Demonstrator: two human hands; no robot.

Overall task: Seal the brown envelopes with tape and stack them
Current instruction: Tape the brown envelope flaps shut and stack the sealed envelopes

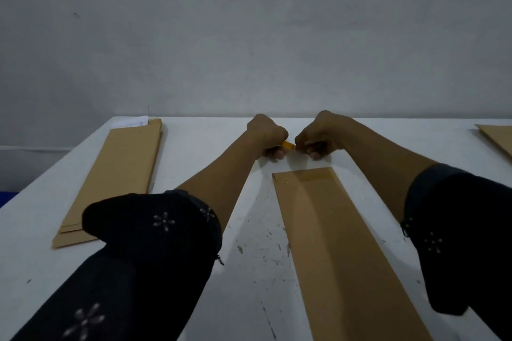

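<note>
Closest to me are my dark sleeves with little flower studs [133, 257], both arms stretched straight out over the white speckled worktop [249, 271]. Between them lies the long brown paper envelope [338, 243], flat, running away from me, with a glossy strip of clear tape [304, 174] across its far end.

Just past that end, both fists are curled up, knuckles up, nearly touching. My left hand [267, 137] has its grip wrapped round a small yellow-orange thing [288, 144], probably the tape roll or cutter, mostly hidden. My right hand [315, 138] is pinched together at the fingertips right next to it; can't really tell what's in there.

Off to the left sits a stack of brown envelopes [122, 174], white paper [133, 121] poking out at its far end. Another brown envelope corner [497, 137] shows at the far right edge.
</note>
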